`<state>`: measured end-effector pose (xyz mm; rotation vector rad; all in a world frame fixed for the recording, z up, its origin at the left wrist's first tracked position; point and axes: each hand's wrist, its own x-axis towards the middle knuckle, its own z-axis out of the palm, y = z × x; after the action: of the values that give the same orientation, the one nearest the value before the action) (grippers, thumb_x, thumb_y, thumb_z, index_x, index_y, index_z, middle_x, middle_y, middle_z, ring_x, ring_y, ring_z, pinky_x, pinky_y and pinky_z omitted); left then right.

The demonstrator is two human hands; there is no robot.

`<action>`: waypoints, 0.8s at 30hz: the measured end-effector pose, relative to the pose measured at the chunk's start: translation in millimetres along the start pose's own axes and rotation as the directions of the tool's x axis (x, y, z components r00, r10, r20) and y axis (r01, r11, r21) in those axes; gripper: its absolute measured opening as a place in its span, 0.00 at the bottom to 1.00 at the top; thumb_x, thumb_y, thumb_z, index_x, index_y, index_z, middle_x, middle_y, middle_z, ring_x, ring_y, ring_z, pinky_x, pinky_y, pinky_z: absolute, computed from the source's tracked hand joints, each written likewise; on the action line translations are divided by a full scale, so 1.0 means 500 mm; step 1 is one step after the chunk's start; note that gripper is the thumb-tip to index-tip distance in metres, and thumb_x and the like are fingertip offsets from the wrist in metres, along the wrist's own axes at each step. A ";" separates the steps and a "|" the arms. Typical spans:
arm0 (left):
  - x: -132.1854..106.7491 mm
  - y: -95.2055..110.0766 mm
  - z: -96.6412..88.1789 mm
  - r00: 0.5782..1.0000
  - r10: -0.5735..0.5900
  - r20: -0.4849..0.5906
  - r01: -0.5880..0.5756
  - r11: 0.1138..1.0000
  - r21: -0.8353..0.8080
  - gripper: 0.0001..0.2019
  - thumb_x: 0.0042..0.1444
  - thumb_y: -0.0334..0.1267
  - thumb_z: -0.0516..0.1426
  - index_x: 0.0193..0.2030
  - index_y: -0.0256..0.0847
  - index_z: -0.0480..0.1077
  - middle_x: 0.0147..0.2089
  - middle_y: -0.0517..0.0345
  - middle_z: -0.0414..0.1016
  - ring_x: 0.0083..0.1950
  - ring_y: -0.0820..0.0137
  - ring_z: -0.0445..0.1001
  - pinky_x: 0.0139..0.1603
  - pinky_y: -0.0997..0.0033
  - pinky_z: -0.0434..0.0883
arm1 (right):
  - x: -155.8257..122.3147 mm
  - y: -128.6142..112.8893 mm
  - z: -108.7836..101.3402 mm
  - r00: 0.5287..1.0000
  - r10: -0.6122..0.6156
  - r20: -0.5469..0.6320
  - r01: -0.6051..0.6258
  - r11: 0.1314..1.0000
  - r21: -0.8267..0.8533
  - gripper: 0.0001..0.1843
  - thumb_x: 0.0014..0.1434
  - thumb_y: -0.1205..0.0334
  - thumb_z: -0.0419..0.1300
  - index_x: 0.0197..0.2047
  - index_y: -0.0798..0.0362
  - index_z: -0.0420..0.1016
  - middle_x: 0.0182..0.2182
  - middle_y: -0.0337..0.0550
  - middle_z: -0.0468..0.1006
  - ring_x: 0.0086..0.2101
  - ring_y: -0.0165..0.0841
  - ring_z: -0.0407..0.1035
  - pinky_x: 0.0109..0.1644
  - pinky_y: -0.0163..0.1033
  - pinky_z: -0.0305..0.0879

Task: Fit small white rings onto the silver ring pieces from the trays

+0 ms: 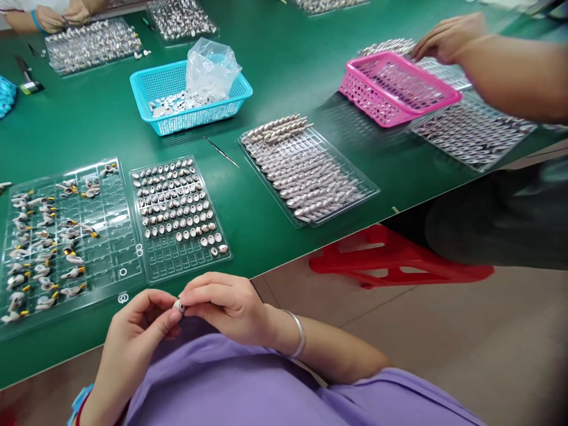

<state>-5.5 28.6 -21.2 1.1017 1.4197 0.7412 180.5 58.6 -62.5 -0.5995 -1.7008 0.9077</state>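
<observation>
My left hand (144, 331) and my right hand (224, 305) meet just off the table's front edge, above my lap. Both pinch one small white piece with a dark spot (179, 306) between thumbs and fingertips; the fingers cover most of it. Straight ahead lies a clear tray of small white oval pieces with dark openings (173, 207), set in rows, with bare slots in its front part. To its left is a larger clear tray (110, 219) holding several small white bird-like figures with yellow tips (42, 269).
A thin metal tool (220, 151) lies behind the trays. Beyond stands a blue basket (195, 121) with white pieces and a plastic bag. Right are a tray of long whitish pieces (310, 177), a pink basket (377, 106), a co-worker's arm (510, 74) and a red stool (394, 260).
</observation>
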 end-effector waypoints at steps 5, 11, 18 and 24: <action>-0.001 -0.007 0.002 0.958 -0.114 0.262 0.148 0.982 -0.113 0.18 0.59 0.52 0.58 0.30 0.38 0.73 0.24 0.61 0.72 0.24 0.75 0.70 0.23 0.79 0.69 | 0.002 -0.002 -0.002 1.000 0.025 0.011 -0.026 0.995 0.097 0.05 0.61 0.73 0.62 0.40 0.60 0.78 0.36 0.49 0.81 0.36 0.28 0.77 0.43 0.29 0.77; -0.021 -0.001 0.007 0.970 -0.056 0.237 0.063 0.998 -0.021 0.20 0.64 0.53 0.52 0.30 0.39 0.69 0.24 0.63 0.68 0.25 0.75 0.67 0.25 0.78 0.67 | -0.001 -0.001 0.004 0.998 0.068 0.017 -0.070 0.980 0.187 0.05 0.61 0.74 0.62 0.41 0.61 0.79 0.37 0.50 0.81 0.35 0.28 0.78 0.42 0.29 0.78; -0.027 -0.002 0.003 0.974 -0.025 0.227 0.008 0.997 0.074 0.20 0.66 0.51 0.50 0.29 0.40 0.66 0.24 0.64 0.66 0.25 0.75 0.65 0.26 0.77 0.64 | -0.004 -0.002 0.005 0.997 0.077 0.008 -0.077 0.978 0.192 0.05 0.60 0.74 0.63 0.39 0.63 0.80 0.36 0.52 0.82 0.36 0.30 0.79 0.43 0.30 0.78; -0.028 -0.004 0.008 0.975 0.004 0.223 -0.034 0.991 0.131 0.19 0.67 0.50 0.48 0.28 0.41 0.64 0.23 0.65 0.63 0.24 0.75 0.63 0.26 0.75 0.63 | -0.010 -0.002 0.011 0.995 0.101 -0.021 -0.095 0.975 0.201 0.05 0.61 0.71 0.63 0.40 0.60 0.80 0.37 0.49 0.82 0.36 0.29 0.79 0.44 0.30 0.78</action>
<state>-3.1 14.2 -18.2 1.2626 1.2836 0.5226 177.0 52.6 -65.3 -0.5627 -1.5406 1.1187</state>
